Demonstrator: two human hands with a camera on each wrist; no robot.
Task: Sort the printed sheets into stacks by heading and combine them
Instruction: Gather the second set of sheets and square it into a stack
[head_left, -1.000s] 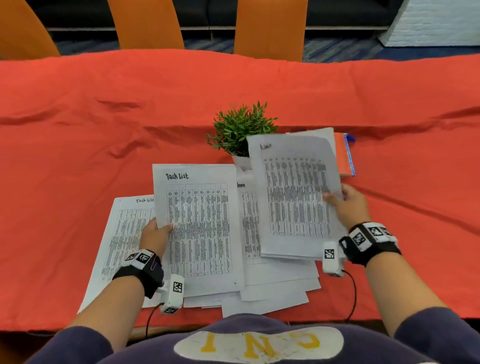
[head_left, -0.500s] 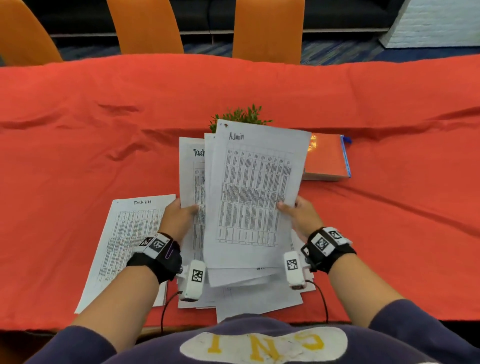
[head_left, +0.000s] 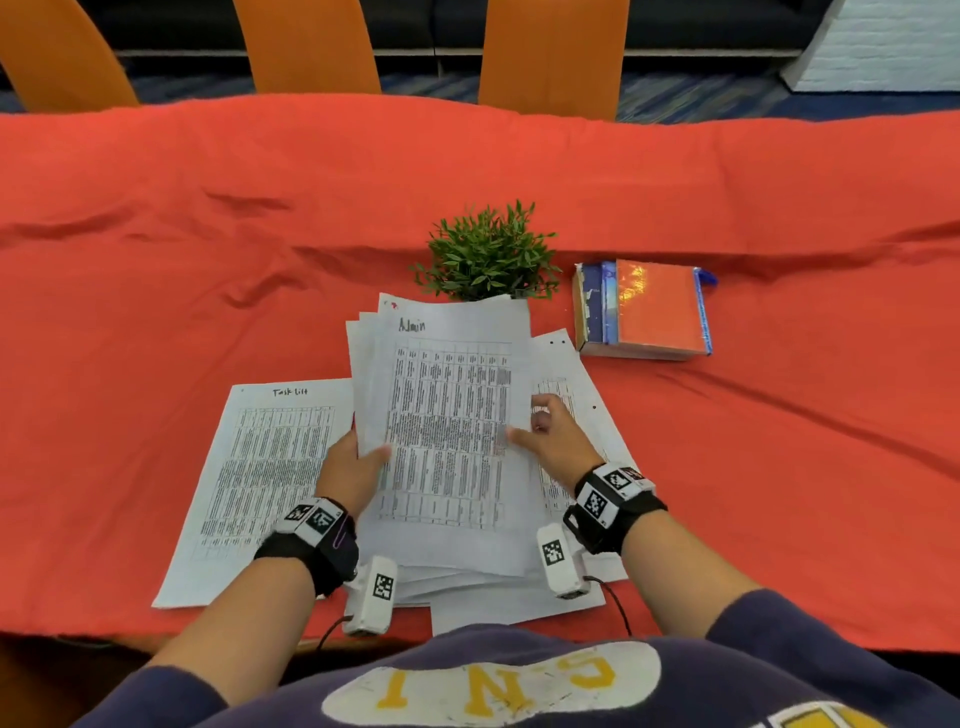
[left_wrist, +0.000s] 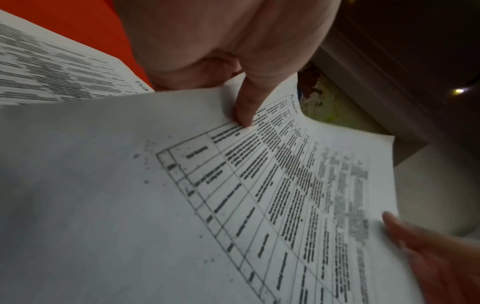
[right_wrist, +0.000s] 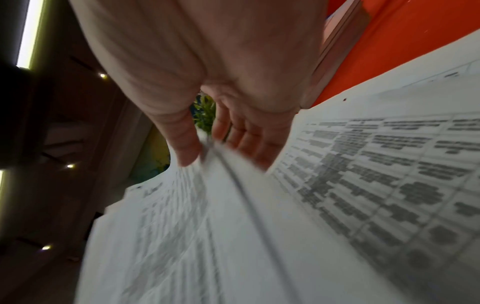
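A stack of printed sheets (head_left: 447, 431) with "Admin" handwritten on its top page is held slightly above the table in the head view. My left hand (head_left: 358, 462) grips its left edge, thumb (left_wrist: 244, 111) on top and fingers underneath. My right hand (head_left: 545, 431) is at its right edge, thumb (right_wrist: 187, 148) on the top page and fingers (right_wrist: 249, 148) curled just beside and under the edge. A "Task List" sheet (head_left: 270, 467) lies flat on the left. More loose sheets (head_left: 571, 384) lie under and to the right of the held stack.
A small green potted plant (head_left: 488, 254) stands just behind the papers. Right of it lies a stack of orange and blue books (head_left: 649, 312). The table wears a wrinkled red cloth (head_left: 208, 260). Orange chairs (head_left: 306, 47) line the far side.
My right hand carried the "Admin" sheet leftward onto the sheets in my left hand. The joined stack then came down towards the table, uncovering the plant and books.
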